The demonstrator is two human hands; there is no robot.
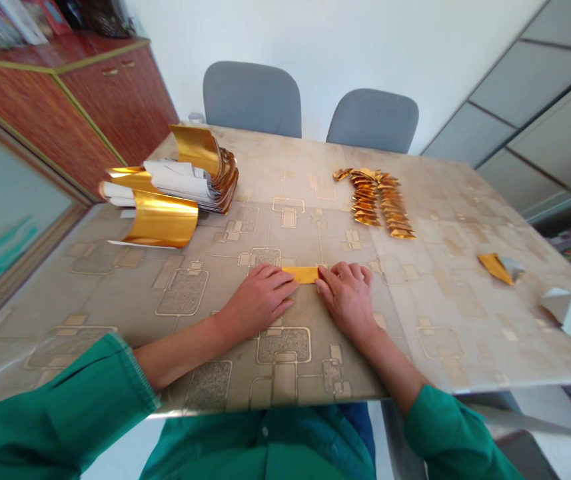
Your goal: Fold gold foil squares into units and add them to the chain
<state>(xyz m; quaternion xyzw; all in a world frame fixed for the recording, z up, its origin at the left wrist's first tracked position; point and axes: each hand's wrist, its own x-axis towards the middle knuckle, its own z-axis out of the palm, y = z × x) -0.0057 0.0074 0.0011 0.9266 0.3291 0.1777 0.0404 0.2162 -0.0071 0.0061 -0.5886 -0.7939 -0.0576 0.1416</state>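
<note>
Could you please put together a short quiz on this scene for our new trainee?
1. True or false: the left hand and the right hand both touch the small folded gold foil strip.
2. The row of folded gold foil pieces lies: A) beyond the right hand; B) beside the left hand; C) on the floor.
3. How many grey padded chairs stand at the far side of the patterned table?
Key: 1 true; 2 A; 3 two.
</note>
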